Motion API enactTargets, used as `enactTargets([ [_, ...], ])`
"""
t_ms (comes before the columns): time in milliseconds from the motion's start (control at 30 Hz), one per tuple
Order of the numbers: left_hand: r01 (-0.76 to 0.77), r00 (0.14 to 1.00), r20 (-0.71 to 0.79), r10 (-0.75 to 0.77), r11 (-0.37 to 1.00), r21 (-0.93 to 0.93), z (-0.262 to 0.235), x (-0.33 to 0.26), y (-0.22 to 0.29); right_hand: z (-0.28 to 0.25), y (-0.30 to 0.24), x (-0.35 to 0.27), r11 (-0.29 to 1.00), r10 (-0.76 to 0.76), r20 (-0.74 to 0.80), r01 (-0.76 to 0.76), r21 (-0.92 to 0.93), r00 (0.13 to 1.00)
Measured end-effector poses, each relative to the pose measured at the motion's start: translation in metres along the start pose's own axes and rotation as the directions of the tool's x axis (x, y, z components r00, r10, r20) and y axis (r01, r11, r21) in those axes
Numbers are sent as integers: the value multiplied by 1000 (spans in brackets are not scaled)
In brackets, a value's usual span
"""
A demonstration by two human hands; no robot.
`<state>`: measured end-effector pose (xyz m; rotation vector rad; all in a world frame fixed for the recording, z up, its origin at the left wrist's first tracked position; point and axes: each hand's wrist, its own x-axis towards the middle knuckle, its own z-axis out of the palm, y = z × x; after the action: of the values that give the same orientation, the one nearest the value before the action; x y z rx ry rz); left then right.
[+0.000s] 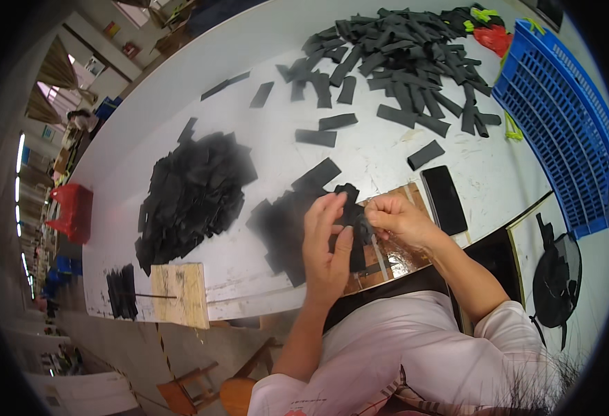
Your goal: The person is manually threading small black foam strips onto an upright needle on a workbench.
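A small black fabric piece (350, 201) is bunched between my two hands above the near edge of the white table. My left hand (327, 246) curls round its left side, fingers and thumb closing on the cloth. With a pinch of thumb and forefinger, my right hand (403, 220) grips the other side; the exact grip point is partly hidden. Beneath and left of my left hand lies a loose stack of flat black fabric pieces (277, 232). Under my right hand is a brown board (408, 255) with pale strips across it.
A large heap of black fabric tubes (408, 52) covers the far right, beside a blue plastic crate (557, 125). Another black fabric pile (193, 194) lies left. A phone (444, 201) rests by my right wrist. A wooden board (180, 295) sits at the near left edge.
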<state>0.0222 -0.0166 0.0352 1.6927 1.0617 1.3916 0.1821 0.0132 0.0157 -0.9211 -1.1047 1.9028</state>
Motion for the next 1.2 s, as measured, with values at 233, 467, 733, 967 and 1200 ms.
enactTargets([
  [233, -6, 988, -150, -39, 957, -290, 1, -1, 11, 24, -41, -25, 307, -597, 234, 488, -817, 767],
  [467, 12, 971, -208, -121, 887, -462, 14, -24, -21, 10, -14, -11, 19, -509, 344, 410, -912, 789],
  [733, 150, 986, 124, -110, 910, -387, 10, 18, 11, 2, -1, -8, 184, -565, 317, 491, -851, 762],
  [967, 71, 991, 113, -74, 997, 26, 10, 17, 14, -1, -1, -10, 260, -601, 321, 559, -788, 732],
  [1200, 141, 990, 13, -141, 968, -206, 14, 8, 13, -4, 5, -1, 299, -453, 253, 414, -860, 855],
])
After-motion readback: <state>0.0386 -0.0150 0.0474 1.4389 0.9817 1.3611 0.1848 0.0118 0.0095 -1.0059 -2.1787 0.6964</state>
